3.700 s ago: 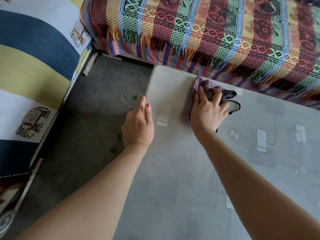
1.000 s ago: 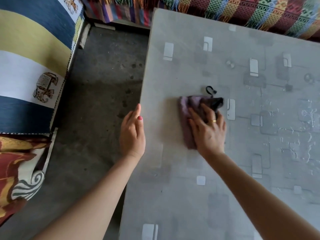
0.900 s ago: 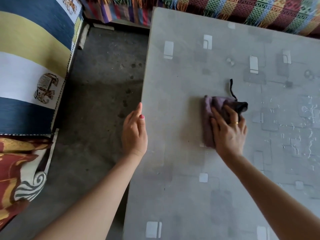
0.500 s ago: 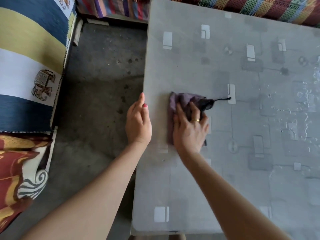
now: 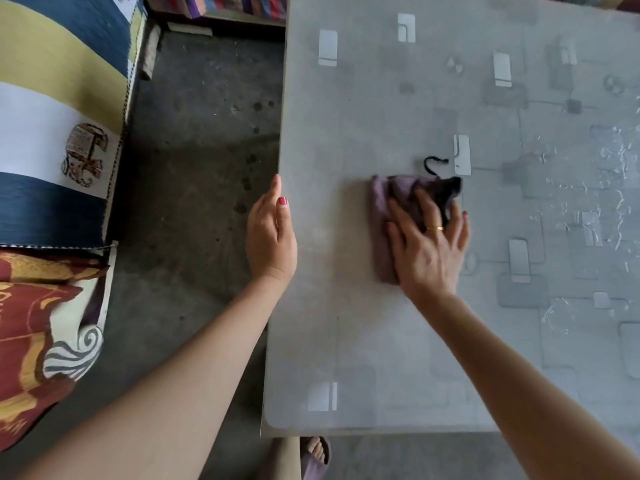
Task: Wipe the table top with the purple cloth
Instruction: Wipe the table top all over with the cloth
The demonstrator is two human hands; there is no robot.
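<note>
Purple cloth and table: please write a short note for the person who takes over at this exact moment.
Right hand: fingers spread flat, pressing the purple cloth onto the table top, left of centre.
Left hand: open, resting at the table's left edge, holding nothing.
Done: cannot be judged from this view; the left part looks matte.
Left: glistening marks show on the right side; probably wipe there next.

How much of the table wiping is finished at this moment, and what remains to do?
Done: hard to judge, but the table top looks plain and matte on its left part. In hand: the right hand presses the purple cloth flat near the middle, while the left hand rests at the left edge. Left: shiny streaks on the right part suggest that side still wants wiping.
</note>
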